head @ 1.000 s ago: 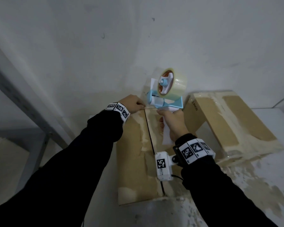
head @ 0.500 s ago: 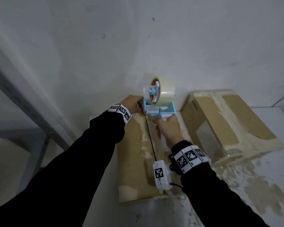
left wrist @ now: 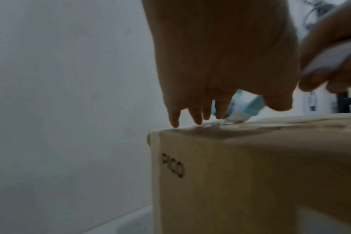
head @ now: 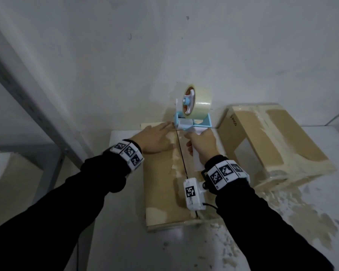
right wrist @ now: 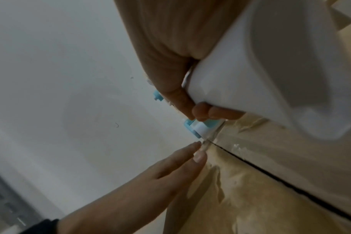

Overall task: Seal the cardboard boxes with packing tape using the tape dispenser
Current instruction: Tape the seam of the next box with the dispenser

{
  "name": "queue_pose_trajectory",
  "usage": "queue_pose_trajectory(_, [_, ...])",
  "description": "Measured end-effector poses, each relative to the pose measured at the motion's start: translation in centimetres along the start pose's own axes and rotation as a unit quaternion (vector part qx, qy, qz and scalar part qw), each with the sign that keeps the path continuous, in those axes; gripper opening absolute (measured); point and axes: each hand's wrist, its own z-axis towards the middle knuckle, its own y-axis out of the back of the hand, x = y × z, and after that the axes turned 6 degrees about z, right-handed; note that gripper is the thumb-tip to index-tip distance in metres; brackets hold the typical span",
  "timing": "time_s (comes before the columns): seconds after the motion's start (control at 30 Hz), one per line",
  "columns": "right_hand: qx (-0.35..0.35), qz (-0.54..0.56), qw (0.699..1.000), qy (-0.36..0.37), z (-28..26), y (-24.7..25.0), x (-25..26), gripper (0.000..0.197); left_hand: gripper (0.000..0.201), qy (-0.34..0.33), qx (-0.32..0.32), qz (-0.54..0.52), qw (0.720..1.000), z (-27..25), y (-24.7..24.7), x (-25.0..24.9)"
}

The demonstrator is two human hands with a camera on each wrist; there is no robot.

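Nearest the camera, two black sleeves reach forward over a white table whose top is scuffed and blotched with tan residue on the right. A wrist camera hangs beside the right wrist. On the table lies a cardboard box, its two top flaps meeting along a dark seam that runs away from the viewer, with torn, pale patches of old tape along it. The left hand lies flat on the left flap near the far edge, fingers straight and close together, the fingertips touching the box top just beside the front of the tape dispenser. The right hand is wrapped around the dispenser's white handle, fingers curled tight on it, holding the blue frame down at the far end of the seam; the roll of clear tape stands above it. To the right, tilted and close to the first, sits a second box marked PICO on its side. Beyond both rises a plain grey-white wall with small marks, and on the left a grey metal shelf post slants across the view.
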Motion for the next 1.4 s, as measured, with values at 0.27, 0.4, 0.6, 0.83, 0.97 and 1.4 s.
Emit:
queue_pose_trajectory(0.27, [0.028,-0.062,0.997,-0.025,-0.9,-0.1,0.9,0.019,0.103,0.039,-0.044,0.042,0.997,0.4,-4.1,-1.1])
queue_pose_trajectory(0.4, [0.040,-0.077,0.996,-0.024,-1.1,-0.7,1.4,0.019,0.084,0.049,-0.081,0.091,0.991,0.5,-4.6,-1.2])
queue_pose_trajectory(0.6, [0.050,-0.082,0.995,-0.017,-1.1,-1.3,0.7,0.029,0.058,0.082,-0.104,0.085,0.987,0.8,-4.9,-1.6])
queue_pose_trajectory(0.83, [0.038,-0.066,0.997,-0.028,-0.5,-1.8,-2.0,0.050,0.058,0.101,-0.108,0.090,0.985,1.0,-5.0,-1.8])
queue_pose_trajectory(0.97, [0.035,-0.061,0.997,-0.033,-1.0,-0.8,-1.1,0.034,0.059,0.107,-0.124,0.040,0.986,1.1,-4.3,-1.9])
queue_pose_trajectory(1.4, [0.048,-0.027,0.998,-0.035,-1.1,0.6,-0.5,0.023,0.062,0.044,-0.063,0.132,0.988,3.1,-3.1,-1.0])
